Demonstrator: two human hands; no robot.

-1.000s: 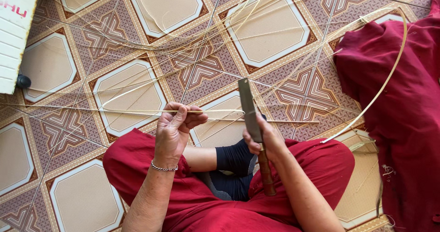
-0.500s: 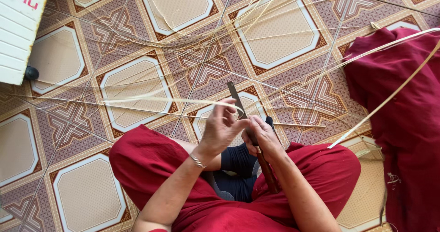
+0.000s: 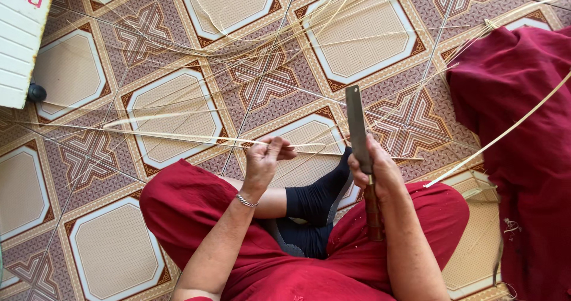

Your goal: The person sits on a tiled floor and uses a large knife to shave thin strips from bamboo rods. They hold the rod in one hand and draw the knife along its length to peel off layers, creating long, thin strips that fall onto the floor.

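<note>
I sit cross-legged on a patterned tile floor in dark red trousers. My right hand (image 3: 376,169) grips a flat-bladed knife (image 3: 357,127) with a brown wooden handle, its blade pointing away from me. My left hand (image 3: 266,158), a bracelet on its wrist, pinches a thin pale bamboo strip (image 3: 178,136) that runs off to the left across the floor. The two hands are a little apart, with the strip's end between them.
Many long thin bamboo strips (image 3: 285,36) lie criss-crossed over the tiles ahead. A dark red cloth (image 3: 523,152) is heaped at the right with a wider strip (image 3: 499,136) across it. A white slatted object (image 3: 24,39) stands at the upper left.
My left hand moved back to the left, away from the knife, drawing the strip with it. The knife blade now shows its flat face and stands more upright.
</note>
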